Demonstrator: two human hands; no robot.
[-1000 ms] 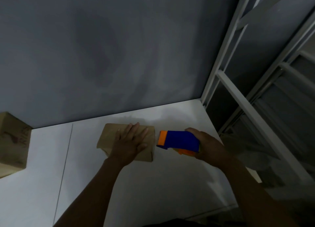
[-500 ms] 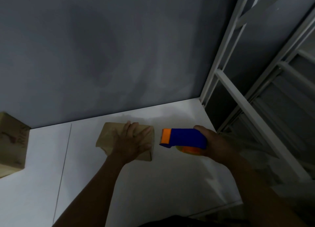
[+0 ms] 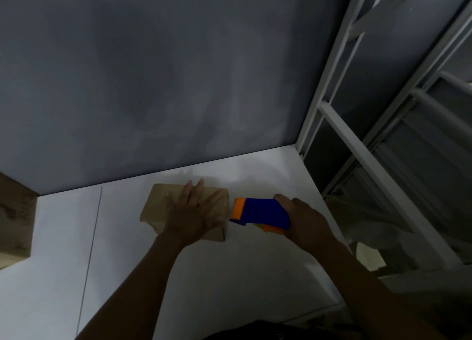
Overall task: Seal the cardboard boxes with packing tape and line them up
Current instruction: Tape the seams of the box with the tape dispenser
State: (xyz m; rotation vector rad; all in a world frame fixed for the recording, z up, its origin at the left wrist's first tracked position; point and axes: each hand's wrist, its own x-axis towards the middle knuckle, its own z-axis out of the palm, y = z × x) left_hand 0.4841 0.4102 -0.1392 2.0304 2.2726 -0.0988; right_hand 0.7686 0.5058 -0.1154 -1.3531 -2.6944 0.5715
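A small cardboard box [image 3: 158,206] lies on the white table [image 3: 229,275], close to the grey wall [image 3: 178,84] behind it. My left hand [image 3: 194,212] rests flat on top of the box, fingers straight and spread, covering most of its lid. Just to the right of the box, my right hand [image 3: 304,219] grips a blue and orange tape dispenser [image 3: 260,212], fingers curled round its rear. The dispenser's orange nose points at the box's right end and stands just beside it; whether the two touch cannot be told. Well to the left of the box, a larger cardboard box [image 3: 15,224] sits at the picture's edge, only partly in view. To the right of the box, past the table's corner, rises a white metal frame [image 3: 339,125]. The light is dim.
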